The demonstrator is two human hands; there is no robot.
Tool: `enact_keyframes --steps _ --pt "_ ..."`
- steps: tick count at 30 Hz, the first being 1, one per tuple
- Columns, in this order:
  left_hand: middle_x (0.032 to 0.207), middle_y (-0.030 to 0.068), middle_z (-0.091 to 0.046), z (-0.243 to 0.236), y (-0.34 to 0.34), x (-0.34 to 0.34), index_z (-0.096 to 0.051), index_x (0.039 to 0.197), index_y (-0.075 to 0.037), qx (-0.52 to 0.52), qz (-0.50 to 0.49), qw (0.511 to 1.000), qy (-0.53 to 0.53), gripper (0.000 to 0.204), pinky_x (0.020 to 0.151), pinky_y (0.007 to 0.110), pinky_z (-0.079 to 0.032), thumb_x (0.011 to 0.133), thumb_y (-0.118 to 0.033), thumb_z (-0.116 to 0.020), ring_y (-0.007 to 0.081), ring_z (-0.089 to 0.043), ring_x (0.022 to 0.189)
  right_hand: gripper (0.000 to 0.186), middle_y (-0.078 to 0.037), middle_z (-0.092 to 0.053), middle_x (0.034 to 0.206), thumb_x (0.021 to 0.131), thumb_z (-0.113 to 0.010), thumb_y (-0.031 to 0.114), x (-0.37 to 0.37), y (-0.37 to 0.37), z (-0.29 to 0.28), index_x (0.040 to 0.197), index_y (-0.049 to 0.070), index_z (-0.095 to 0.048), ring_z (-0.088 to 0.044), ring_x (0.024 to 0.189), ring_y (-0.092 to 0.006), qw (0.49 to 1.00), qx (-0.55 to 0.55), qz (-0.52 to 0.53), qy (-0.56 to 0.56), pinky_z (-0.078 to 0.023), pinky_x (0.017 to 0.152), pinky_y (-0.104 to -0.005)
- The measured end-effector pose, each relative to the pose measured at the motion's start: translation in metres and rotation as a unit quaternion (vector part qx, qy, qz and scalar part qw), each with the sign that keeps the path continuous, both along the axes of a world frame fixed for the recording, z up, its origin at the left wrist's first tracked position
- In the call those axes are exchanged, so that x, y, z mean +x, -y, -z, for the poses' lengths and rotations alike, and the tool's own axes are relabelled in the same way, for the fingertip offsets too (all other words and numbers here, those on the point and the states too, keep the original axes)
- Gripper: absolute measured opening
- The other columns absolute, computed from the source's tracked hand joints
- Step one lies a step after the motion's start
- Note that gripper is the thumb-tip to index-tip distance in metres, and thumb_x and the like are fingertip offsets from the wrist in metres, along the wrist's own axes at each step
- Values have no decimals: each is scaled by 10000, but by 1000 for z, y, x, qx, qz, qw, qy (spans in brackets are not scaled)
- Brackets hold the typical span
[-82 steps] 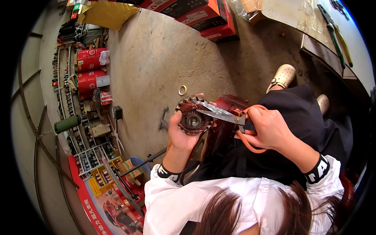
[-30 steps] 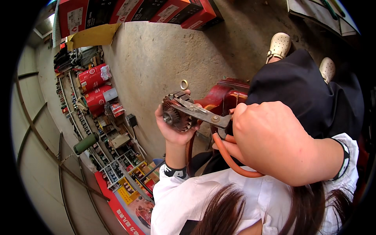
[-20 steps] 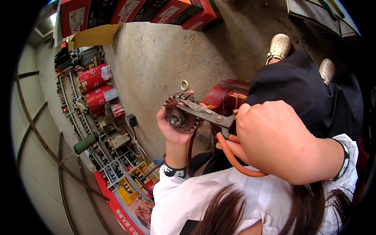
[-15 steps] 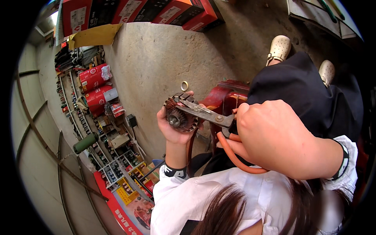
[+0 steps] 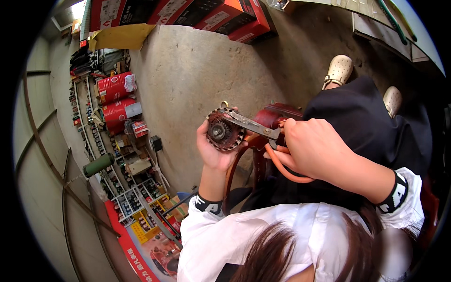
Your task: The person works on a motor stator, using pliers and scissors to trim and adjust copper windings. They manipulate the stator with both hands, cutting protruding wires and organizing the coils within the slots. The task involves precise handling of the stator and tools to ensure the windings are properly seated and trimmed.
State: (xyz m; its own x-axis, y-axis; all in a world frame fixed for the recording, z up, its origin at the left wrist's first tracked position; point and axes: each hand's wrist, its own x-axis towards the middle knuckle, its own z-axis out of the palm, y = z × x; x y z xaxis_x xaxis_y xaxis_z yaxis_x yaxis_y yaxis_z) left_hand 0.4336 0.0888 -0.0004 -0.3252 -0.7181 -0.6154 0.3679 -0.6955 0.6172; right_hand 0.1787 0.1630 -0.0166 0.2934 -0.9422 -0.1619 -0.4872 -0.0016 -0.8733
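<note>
My left hand [image 5: 212, 151] grips a round rusty toothed metal part [image 5: 223, 133] with a dark hub, held up in front of me. My right hand [image 5: 314, 149] is closed on the orange handles of a pair of pliers [image 5: 256, 126]. The grey jaws of the pliers reach left across the top of the toothed part and touch its upper rim. Behind both hands stands a dark red wooden stool [image 5: 268, 123], partly hidden by them. My black-trousered legs and two pale shoes [image 5: 338, 70] lie to the right.
Bare concrete floor [image 5: 197, 70] stretches ahead. Shelves [image 5: 108, 141] with red canisters, boxes and small parts run along the left. Red and black cartons [image 5: 197, 11] line the far edge, with yellow cardboard beside them. A green roll [image 5: 97, 165] pokes out of the shelving.
My head has tipped, shifting the whole view. The pliers' jaws stay on the toothed part, which has turned slightly in my left hand; my right hand has drawn a little closer.
</note>
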Motion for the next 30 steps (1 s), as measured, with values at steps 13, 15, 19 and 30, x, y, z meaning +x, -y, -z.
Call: enact_keyframes --steps 13,15,19,30 --pt "1167 123 -661 2 10 0 -606 1232 -72 31 -37 999 25 525 849 522 -563 931 -466 -431 332 -636 1071 462 -185 -650 660 878 -652 430 22 15 17 686 11 -631 -676 667 -377 999 -34 17 -32 -555 638 -433" --pt "1143 126 -669 4 14 1 -615 1217 -75 32 -32 999 23 519 867 523 -555 928 -465 -431 338 -638 1067 483 -191 -652 659 877 -651 452 23 19 16 696 4 -628 -679 670 -380 999 -10 8 -41 -559 645 -438" --pt "1111 140 -674 7 12 2 -625 1181 -71 42 -91 995 31 508 901 537 -533 926 -466 -431 367 -643 1049 530 -228 -643 652 888 -632 480 28 21 17 733 -27 -609 -676 673 -401 999 -19 5 -49 -557 650 -451" --pt "1101 164 -660 -2 11 -4 -622 1152 -41 23 -114 992 -52 486 947 537 -520 921 -441 -471 368 -636 1010 551 -281 -625 734 912 -593 484 41 42 11 776 -50 -606 -632 762 -461 999 33 2 9 -501 683 -489"
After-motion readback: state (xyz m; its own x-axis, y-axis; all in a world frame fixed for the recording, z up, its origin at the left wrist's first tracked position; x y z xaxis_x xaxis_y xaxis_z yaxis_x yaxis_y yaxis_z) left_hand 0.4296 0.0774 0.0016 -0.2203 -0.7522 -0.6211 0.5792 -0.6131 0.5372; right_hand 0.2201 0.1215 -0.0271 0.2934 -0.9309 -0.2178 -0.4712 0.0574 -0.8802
